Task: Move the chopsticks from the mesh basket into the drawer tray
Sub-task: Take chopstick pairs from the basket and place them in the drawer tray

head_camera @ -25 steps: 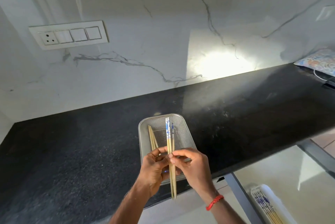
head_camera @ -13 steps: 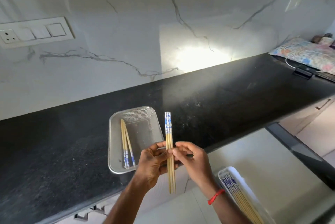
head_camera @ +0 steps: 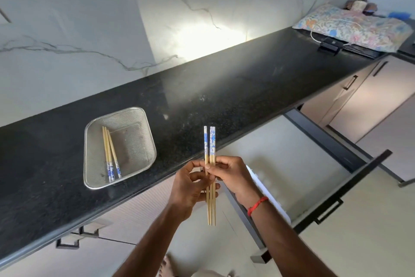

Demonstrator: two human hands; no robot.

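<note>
Three bamboo chopsticks with blue-and-white tops stand upright in the air, clear of the counter's front edge. My left hand and my right hand both pinch them at mid-length. The silver mesh basket sits on the black counter to the left, with three more chopsticks lying inside. The open drawer is to the right, below the counter. A white tray edge shows inside it, mostly hidden behind my right forearm.
The black granite counter runs to the right, where a floral cushion lies on a dark appliance with a white cable. The drawer's dark front panel sticks out into the floor space. Cabinet handles sit under the counter.
The chopsticks held in both hands have come away from above the basket to the right, past the counter edge. The view has swung right, revealing the open drawer.
</note>
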